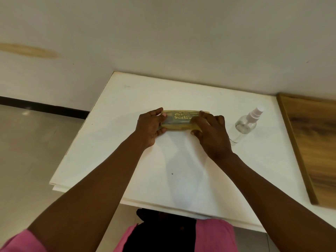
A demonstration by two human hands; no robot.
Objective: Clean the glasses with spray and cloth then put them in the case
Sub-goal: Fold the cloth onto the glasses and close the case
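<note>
White board (127, 160) on a table against a plain wall, wood panel (312, 151) at the right edge, tiled floor to the left; I see the case (181, 120) lying mid-board, toward the far side; translucent yellow, printed lettering on the upper face; long axis runs left-right across my view, ends pointing at each hand; lettering reads upright from where I look, so the lid face tilts toward me; my left hand (151, 127) clamps the left end, thumb low, fingers curled over the top; my right hand (211, 132) clamps the right end the same way; both closed on the case, neither spread wide; spray bottle (245, 125) stands just right of the right hand, apart from it, clear, looks near empty, nozzle cap on; glasses not visible as such; a dark shape shows through the case wall, could be them, cannot tell; cloth not seen anywhere; seam between the halves looks nearly shut or just cracked, cannot tell which; my read: either very early, opening the case to get the glasses out, or the closing step at the end; frame alone does not settle it.
</note>
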